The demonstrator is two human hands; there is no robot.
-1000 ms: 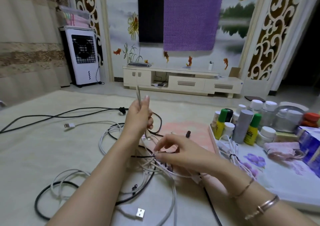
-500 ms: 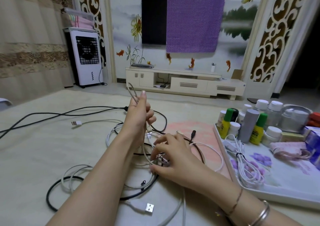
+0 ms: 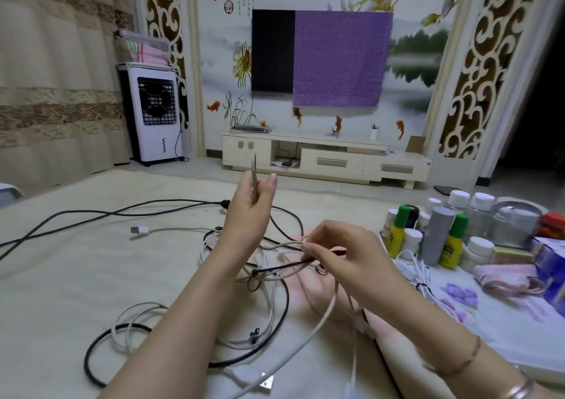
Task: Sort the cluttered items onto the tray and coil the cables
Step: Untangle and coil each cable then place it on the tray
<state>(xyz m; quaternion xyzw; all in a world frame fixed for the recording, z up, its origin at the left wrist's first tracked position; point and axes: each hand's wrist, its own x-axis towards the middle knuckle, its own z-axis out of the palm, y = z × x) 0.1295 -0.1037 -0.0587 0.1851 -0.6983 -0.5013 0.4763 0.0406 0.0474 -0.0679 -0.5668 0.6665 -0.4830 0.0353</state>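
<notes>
A tangle of white and black cables [image 3: 263, 279] lies on the beige surface in front of me. My left hand [image 3: 249, 212] is raised above it, pinching a folded loop of a white cable [image 3: 253, 170] upright between thumb and fingers. To the right and lower, my right hand [image 3: 339, 251] pinches white and dark strands of the same tangle, lifted off the surface. A floral tray [image 3: 504, 334] at the right holds several bottles [image 3: 437, 236] and a bundled white cable [image 3: 425, 279].
A long black cable [image 3: 107, 215] runs off to the left, and a white USB plug [image 3: 139, 230] lies beside it. Another USB plug [image 3: 266, 383] lies near the front edge. A purple box [image 3: 550, 264] and a pink item [image 3: 507, 276] sit on the tray.
My right hand has risen from the surface, lifting strands of the tangle. The left hand has stayed raised with its cable loop. The view has tilted and shifted slightly.
</notes>
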